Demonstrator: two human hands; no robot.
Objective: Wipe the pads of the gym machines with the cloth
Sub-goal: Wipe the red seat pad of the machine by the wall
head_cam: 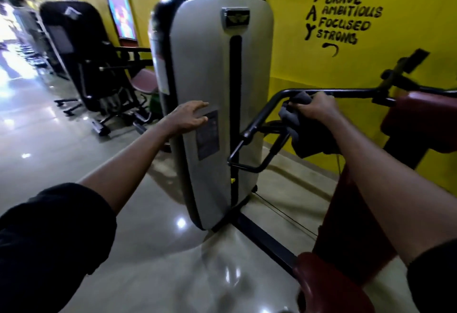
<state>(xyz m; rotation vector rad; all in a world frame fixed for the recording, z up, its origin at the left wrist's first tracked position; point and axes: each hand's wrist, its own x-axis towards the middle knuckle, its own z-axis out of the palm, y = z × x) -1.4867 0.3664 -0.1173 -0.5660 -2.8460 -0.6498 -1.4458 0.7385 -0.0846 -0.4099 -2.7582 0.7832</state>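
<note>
Wall (284,40), yellow with black lettering, stands behind the grey weight-stack housing (212,85), which is upright on the glossy floor (74,144). Left of the housing and farther back is a second machine (81,65), black and blurred. Right of the housing three maroon pads show: a long upright pad (346,213), a rounded lower pad (329,285) cut off by the bottom edge, and an upper pad (415,117) cut off by the right edge. One black handlebar (262,117) curves out just right of the housing. One dark grey cloth (309,137) is bunched over that bar, its long axis hanging downward. The right hand (319,107) has its fingers curled over cloth and bar together; part of the cloth is hidden beneath it. The left hand (190,117) lies flat on the housing's front, fingers straight, holding nothing.
</note>
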